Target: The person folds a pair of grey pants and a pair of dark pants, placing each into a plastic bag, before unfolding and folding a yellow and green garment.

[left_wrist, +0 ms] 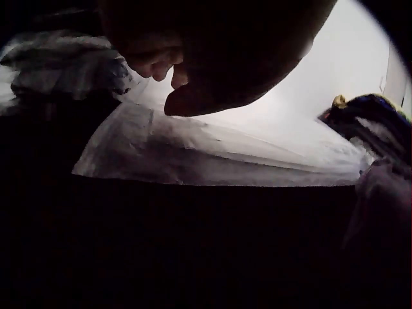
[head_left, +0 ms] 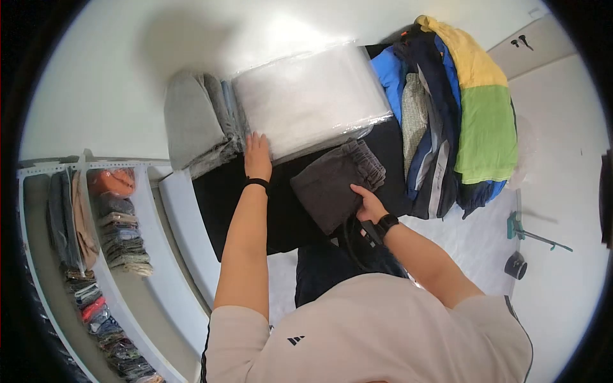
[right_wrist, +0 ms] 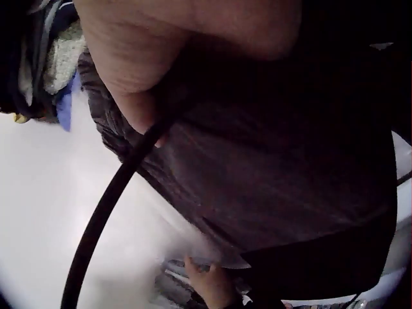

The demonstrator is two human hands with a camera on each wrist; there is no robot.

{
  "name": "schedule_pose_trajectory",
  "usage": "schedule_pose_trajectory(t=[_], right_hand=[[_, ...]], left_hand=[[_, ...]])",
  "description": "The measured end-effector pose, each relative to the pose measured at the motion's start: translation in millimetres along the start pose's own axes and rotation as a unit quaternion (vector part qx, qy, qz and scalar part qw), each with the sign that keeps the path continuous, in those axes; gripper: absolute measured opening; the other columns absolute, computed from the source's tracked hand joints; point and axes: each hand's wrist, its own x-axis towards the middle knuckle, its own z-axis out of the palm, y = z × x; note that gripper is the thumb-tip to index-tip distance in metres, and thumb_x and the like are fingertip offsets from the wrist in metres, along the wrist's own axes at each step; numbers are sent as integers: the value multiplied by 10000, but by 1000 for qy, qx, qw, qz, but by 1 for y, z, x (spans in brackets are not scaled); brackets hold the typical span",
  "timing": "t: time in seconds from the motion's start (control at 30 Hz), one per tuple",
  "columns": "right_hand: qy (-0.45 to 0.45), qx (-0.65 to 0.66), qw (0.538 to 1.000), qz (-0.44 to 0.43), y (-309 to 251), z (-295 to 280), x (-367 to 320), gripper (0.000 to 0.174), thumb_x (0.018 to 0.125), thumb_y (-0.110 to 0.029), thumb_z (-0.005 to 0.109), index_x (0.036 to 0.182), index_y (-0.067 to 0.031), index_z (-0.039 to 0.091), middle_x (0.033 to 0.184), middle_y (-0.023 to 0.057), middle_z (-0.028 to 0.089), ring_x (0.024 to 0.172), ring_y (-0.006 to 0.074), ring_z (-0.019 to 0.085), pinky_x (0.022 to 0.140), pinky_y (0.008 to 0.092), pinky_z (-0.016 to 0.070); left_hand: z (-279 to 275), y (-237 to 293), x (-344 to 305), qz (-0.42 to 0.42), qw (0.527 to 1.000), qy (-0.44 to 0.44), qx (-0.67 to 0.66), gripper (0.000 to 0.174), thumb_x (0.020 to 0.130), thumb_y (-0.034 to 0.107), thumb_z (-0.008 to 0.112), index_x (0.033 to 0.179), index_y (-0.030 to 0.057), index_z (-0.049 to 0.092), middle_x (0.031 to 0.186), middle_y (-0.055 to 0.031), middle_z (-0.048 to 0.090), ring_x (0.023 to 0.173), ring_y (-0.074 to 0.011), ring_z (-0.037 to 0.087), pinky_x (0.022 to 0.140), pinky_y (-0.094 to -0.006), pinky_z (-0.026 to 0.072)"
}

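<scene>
Head view showed the right hand pinching the folded dark garment at its four o'clock edge, presumably keeping its folds together, five o'clock from the plastic bags; the left hand, fingers fairly straight, lay at their seven o'clock corner, perhaps steadying them.

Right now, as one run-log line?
left hand: at plastic stack, near-left corner | right hand: holds folded dark garment | left of stack: gray garments | right of stack: piled clothing
</scene>
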Motion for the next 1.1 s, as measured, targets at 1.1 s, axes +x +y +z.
schedule_pose_trajectory(t=[1.1], right_hand=[[28, 13, 935, -354, -154, -36, -183, 404, 855, -210, 559, 1205, -20, 491, 1201, 109, 545, 1089, 265, 518, 956, 378, 384]], left_hand=[[-69, 209, -61, 96, 931, -278, -215, 237, 815, 197, 498, 787, 2, 629, 836, -216, 629, 804, -365, 618, 716, -436, 500]])
